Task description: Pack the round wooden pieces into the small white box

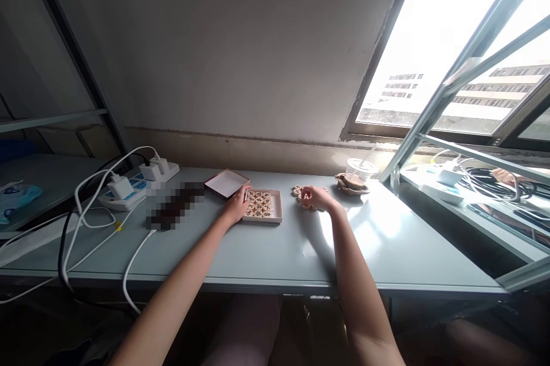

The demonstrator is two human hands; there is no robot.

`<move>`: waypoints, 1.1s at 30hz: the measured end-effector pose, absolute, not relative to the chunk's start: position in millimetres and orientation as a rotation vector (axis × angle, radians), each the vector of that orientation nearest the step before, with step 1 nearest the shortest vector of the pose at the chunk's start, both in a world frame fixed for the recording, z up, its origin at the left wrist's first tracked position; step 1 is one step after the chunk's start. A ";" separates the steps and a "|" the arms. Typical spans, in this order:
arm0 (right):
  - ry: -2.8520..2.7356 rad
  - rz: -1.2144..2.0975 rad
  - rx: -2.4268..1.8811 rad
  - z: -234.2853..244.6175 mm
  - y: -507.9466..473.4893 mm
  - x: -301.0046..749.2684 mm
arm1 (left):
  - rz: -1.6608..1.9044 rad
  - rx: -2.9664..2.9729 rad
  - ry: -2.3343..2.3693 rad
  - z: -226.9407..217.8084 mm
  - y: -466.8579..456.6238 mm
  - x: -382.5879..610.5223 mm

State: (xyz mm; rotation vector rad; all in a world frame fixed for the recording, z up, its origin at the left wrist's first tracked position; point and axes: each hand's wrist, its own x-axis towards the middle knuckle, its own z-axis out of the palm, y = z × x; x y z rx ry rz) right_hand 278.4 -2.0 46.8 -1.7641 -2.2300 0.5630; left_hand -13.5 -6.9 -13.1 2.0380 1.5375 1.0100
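Note:
My left hand (236, 207) grips the left side of a shallow white box (278, 208), its fingers over the edge. Round wooden Chinese chess pieces (258, 204) with dark characters lie in rows inside it; bare floor shows along the box's right side. To the right of the box, my right hand (318, 198) is closed in a pinch at a small group of loose Chinese chess pieces (297, 189) on the table. A round piece (306, 199) shows at its fingertips; the hand covers part of the group.
Behind my left hand lies the open box lid (227, 183). A lidded clear cup with a straw (361, 168) stands by a brown crumpled item (351, 185) at the back right. Power strips (124, 200) and white cables (77, 223) fill the left of the table (266, 260). A metal frame (412, 137) rises on the right.

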 end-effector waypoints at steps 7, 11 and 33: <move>-2.257 0.166 -1.319 38.7 4.5 233.3 | 1.118 1.865 1.537 -11.9 -2.0 -15.8; -2.537 -0.015 -1.187 35.1 5.8 191.7 | 1.178 1.902 1.538 -13.7 0.7 -15.3; -2.242 -0.229 -1.616 32.2 28.4 262.2 | 1.137 2.065 1.550 -20.4 1.1 -10.1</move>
